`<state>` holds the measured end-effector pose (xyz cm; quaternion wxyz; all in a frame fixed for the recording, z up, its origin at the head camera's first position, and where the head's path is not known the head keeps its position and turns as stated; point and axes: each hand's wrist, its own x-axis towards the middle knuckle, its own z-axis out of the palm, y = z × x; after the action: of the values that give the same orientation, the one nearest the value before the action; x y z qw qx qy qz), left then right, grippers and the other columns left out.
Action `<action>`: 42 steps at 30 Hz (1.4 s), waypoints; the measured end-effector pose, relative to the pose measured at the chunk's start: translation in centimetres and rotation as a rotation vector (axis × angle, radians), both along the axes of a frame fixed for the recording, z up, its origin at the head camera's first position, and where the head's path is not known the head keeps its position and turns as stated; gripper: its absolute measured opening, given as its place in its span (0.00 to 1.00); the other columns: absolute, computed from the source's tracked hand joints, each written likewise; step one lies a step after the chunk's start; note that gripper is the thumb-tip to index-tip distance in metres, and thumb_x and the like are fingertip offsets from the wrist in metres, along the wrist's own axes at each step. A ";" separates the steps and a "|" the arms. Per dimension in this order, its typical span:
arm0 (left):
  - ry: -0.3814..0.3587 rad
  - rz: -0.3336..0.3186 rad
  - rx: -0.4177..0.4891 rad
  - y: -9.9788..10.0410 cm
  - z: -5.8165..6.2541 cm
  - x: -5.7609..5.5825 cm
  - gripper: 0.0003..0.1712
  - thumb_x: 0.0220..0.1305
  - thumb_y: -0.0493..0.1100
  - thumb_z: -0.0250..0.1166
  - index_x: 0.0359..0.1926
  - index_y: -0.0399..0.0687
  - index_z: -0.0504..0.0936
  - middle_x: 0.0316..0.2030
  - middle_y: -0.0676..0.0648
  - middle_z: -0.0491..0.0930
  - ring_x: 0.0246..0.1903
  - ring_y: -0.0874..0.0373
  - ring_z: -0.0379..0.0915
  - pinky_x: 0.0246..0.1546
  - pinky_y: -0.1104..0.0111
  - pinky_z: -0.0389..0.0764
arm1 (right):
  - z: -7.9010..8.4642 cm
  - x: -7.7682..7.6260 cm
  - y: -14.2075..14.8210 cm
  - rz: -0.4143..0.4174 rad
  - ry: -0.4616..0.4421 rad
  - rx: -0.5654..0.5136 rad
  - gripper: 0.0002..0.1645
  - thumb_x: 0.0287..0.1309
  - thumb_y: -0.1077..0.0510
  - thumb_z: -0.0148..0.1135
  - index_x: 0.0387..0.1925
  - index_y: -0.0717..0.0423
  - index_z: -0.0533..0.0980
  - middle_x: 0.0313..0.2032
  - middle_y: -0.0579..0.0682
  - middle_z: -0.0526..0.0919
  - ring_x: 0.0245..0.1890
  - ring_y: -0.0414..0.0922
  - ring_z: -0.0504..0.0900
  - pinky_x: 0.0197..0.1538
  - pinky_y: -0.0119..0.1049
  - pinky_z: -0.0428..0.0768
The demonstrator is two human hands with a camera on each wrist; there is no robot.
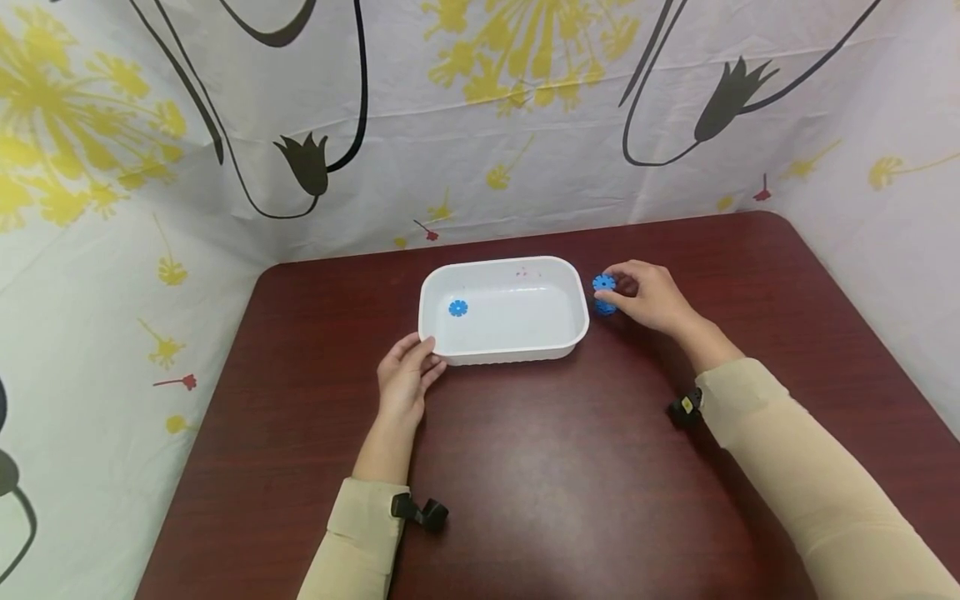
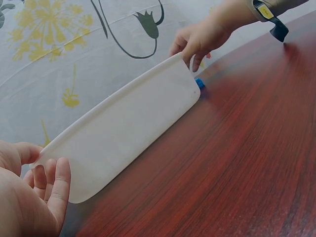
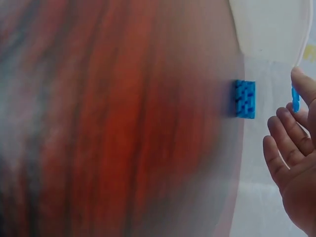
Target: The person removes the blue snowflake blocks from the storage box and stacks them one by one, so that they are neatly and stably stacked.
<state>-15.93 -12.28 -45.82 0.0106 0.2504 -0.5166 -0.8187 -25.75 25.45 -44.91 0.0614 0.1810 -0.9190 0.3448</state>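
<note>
A white plastic tray (image 1: 510, 355) stands on the table. My left hand (image 1: 405, 382) grips its near left corner, thumb at the rim and fingers along the outer wall, as the left wrist view also shows. Inside the tray, toward the left, lies one blue notched plastic disc (image 1: 458, 308). To the right of the tray, my right hand (image 1: 651, 297) pinches another blue notched disc (image 1: 603, 282) between thumb and fingers. Just below that disc a short stack of blue discs (image 3: 245, 99) rests on the table. The right wrist view shows the pinched disc (image 3: 296, 99) edge-on, apart from the stack.
The dark red-brown wooden table (image 1: 555, 467) extends around the tray. White cloth with yellow and grey flower prints (image 1: 480, 183) hangs behind and beside it. Each wrist carries a black strap-on camera, the left camera (image 1: 422, 511) sitting low over the table.
</note>
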 end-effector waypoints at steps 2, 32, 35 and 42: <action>0.000 0.000 0.000 0.0 0.0 0.0 0.18 0.65 0.34 0.69 0.54 0.41 0.76 0.32 0.48 0.81 0.26 0.61 0.80 0.36 0.68 0.89 | -0.3 0.0 0.3 -0.006 -0.008 0.007 0.23 0.60 0.55 0.74 0.51 0.65 0.80 0.42 0.60 0.83 0.40 0.55 0.84 0.45 0.54 0.86; -0.012 0.005 -0.010 0.0 -0.1 0.1 0.18 0.65 0.36 0.69 0.54 0.41 0.77 0.33 0.48 0.79 0.26 0.61 0.79 0.34 0.69 0.89 | -1.7 0.1 1.4 0.059 -0.121 0.047 0.23 0.61 0.57 0.72 0.54 0.66 0.79 0.46 0.62 0.81 0.46 0.58 0.82 0.51 0.57 0.83; -0.013 0.005 -0.006 0.0 -0.1 0.1 0.19 0.65 0.36 0.70 0.54 0.41 0.77 0.33 0.48 0.79 0.26 0.61 0.79 0.35 0.69 0.89 | -1.7 0.1 1.3 0.061 -0.115 0.047 0.23 0.61 0.57 0.73 0.54 0.66 0.80 0.46 0.62 0.81 0.46 0.57 0.82 0.51 0.57 0.83; -0.006 -0.002 0.002 0.0 -0.2 0.0 0.19 0.65 0.36 0.70 0.55 0.41 0.77 0.34 0.47 0.79 0.26 0.61 0.80 0.36 0.68 0.89 | -2.0 -0.1 1.3 0.059 -0.104 0.053 0.23 0.60 0.58 0.73 0.53 0.65 0.80 0.46 0.62 0.81 0.46 0.57 0.81 0.51 0.55 0.82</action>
<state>-15.89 -12.29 -46.02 0.0081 0.2525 -0.5159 -0.8186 -25.81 26.71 -46.86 -0.0016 0.1915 -0.9240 0.3310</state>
